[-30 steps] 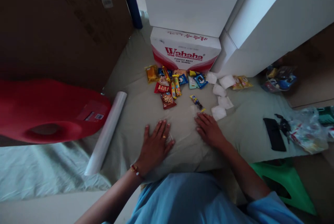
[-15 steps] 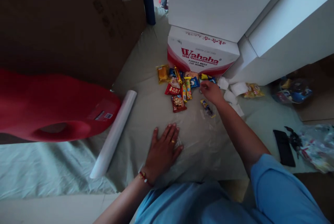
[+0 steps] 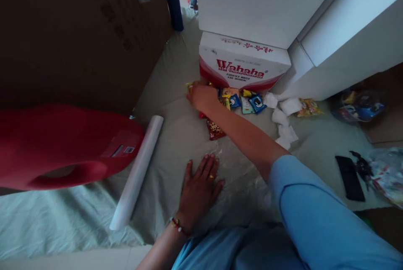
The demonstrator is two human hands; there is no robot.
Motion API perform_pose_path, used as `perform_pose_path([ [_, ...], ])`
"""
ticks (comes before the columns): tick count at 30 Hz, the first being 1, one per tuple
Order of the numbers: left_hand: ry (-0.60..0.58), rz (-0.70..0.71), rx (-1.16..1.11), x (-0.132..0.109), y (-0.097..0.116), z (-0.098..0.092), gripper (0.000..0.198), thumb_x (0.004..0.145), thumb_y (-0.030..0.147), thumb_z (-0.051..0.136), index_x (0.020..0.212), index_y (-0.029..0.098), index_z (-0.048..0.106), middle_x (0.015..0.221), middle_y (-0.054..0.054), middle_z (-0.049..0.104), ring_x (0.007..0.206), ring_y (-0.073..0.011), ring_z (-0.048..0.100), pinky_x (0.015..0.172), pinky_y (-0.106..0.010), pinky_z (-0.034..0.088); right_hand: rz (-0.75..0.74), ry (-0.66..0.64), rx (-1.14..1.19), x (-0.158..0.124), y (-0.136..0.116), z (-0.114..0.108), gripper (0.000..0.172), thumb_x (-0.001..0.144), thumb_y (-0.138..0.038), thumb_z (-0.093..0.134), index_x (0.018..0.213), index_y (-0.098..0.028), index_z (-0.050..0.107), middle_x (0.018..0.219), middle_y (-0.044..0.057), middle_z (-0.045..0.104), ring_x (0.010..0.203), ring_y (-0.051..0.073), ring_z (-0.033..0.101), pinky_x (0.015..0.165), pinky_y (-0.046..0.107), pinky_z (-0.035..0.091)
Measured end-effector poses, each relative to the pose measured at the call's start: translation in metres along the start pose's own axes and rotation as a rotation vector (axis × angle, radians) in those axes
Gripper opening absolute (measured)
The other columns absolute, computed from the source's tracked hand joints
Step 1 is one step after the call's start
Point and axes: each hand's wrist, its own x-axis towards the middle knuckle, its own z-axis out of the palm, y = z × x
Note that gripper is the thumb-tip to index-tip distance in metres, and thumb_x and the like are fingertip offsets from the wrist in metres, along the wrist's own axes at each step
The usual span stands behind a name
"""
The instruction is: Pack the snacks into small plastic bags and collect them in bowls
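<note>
My left hand (image 3: 201,192) lies flat on the green cloth with its fingers spread, holding nothing. Across the snack pile reaches my right hand (image 3: 203,95), its fingers bent down over a yellow snack packet (image 3: 188,86) at the pile's left end; the hand hides most of that packet. Below the wrist a brown cookie packet (image 3: 215,130) shows in part. Blue packets (image 3: 258,103), a pale green packet (image 3: 247,105) and a pinkish packet (image 3: 231,92) lie right of the hand. My right forearm covers part of the cloth and pile.
Behind the snacks stands a Wahaha carton (image 3: 242,64). White packets (image 3: 283,129) and yellow bags (image 3: 309,107) lie to the right, with a black pouch (image 3: 349,177) and plastic bag (image 3: 388,173). A white roll (image 3: 138,171), red plastic object (image 3: 72,144) and cardboard box (image 3: 78,30) are left.
My right hand has moved left from the pile's right side to the yellow packet. The small purple packet on the cloth is now out of sight around my forearm. My left hand stays flat.
</note>
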Motion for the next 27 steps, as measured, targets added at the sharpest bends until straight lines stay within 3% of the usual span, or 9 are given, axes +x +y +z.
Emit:
perform_pose_path([
  [2,-0.006,0.003,0.007,0.000,0.000,0.000,0.060,0.105,0.052,0.040,0.156,0.022,0.046,0.165,-0.009,0.042,0.152,-0.0301,0.040,0.129,-0.062,0.011,0.070,0.021,-0.013,0.013,-0.020,0.010,0.057,0.101,-0.037,0.056,0.145,-0.003,0.047,0.129,0.026,0.066,0.122,0.034,0.063,0.094,0.047,0.053],
  [4,-0.012,0.004,0.013,0.000,0.000,-0.001,0.060,0.105,0.052,0.040,0.157,0.022,0.045,0.165,-0.009,0.042,0.152,-0.0298,0.040,0.129,-0.063,0.011,0.108,0.055,-0.029,0.017,-0.030,0.016,0.048,0.100,-0.024,0.052,0.145,-0.007,0.050,0.131,0.026,0.066,0.121,0.033,0.065,0.091,0.043,0.054],
  [7,-0.015,0.003,0.003,0.000,0.000,-0.002,0.060,0.105,0.052,0.040,0.157,0.023,0.044,0.165,-0.009,0.041,0.152,-0.0296,0.039,0.129,-0.062,0.011,0.006,0.084,-0.056,0.000,-0.028,0.008,0.050,0.098,-0.013,0.043,0.146,-0.019,0.054,0.132,0.022,0.067,0.114,0.031,0.069,0.090,0.040,0.053],
  [11,-0.018,0.006,-0.046,-0.001,0.000,-0.002,0.061,0.105,0.051,0.040,0.159,0.022,0.042,0.166,-0.010,0.040,0.154,-0.0302,0.036,0.129,-0.064,0.010,-0.203,0.087,0.017,-0.062,0.006,-0.023,0.068,0.091,-0.018,0.053,0.158,-0.020,0.038,0.143,0.014,0.063,0.119,0.029,0.066,0.100,0.040,0.051],
  [13,-0.018,0.004,-0.071,-0.001,0.000,-0.001,0.063,0.105,0.052,0.040,0.160,0.022,0.040,0.167,-0.011,0.039,0.156,-0.0307,0.034,0.129,-0.065,0.011,-0.268,0.026,0.125,-0.104,0.032,-0.038,0.065,0.088,-0.020,0.057,0.152,-0.017,0.045,0.144,0.010,0.063,0.123,0.026,0.063,0.105,0.038,0.049],
  [16,-0.012,-0.001,-0.091,-0.002,0.000,-0.001,0.066,0.104,0.054,0.039,0.161,0.020,0.037,0.168,-0.012,0.036,0.156,-0.0319,0.032,0.128,-0.066,0.012,-0.211,-0.066,0.232,-0.172,0.072,-0.048,0.058,0.086,-0.022,0.059,0.144,-0.019,0.056,0.138,0.011,0.066,0.109,0.024,0.068,0.097,0.036,0.052],
  [19,-0.010,0.009,-0.081,-0.003,0.000,-0.001,0.069,0.104,0.056,0.039,0.162,0.019,0.035,0.168,-0.013,0.034,0.157,-0.0326,0.032,0.128,-0.066,0.011,-0.119,-0.088,0.274,-0.232,0.096,-0.041,0.057,0.086,-0.022,0.059,0.142,-0.021,0.059,0.129,0.011,0.070,0.096,0.022,0.070,0.090,0.036,0.054],
  [23,-0.022,0.026,-0.034,-0.006,0.001,0.001,0.069,0.104,0.055,0.040,0.162,0.019,0.034,0.169,-0.014,0.031,0.158,-0.0322,0.029,0.128,-0.066,0.008,-0.158,-0.105,0.220,-0.277,0.093,-0.020,0.056,0.088,-0.018,0.055,0.144,-0.021,0.057,0.139,0.012,0.065,0.116,0.025,0.067,0.100,0.038,0.052],
  [27,-0.020,0.025,0.019,-0.009,0.003,0.004,0.063,0.106,0.046,0.037,0.162,0.017,0.033,0.169,-0.015,0.032,0.158,-0.0319,0.030,0.127,-0.066,0.010,-0.154,-0.232,0.030,-0.288,0.077,0.000,0.056,0.093,-0.017,0.050,0.149,-0.023,0.053,0.148,0.011,0.060,0.120,0.026,0.067,0.098,0.037,0.053],
])
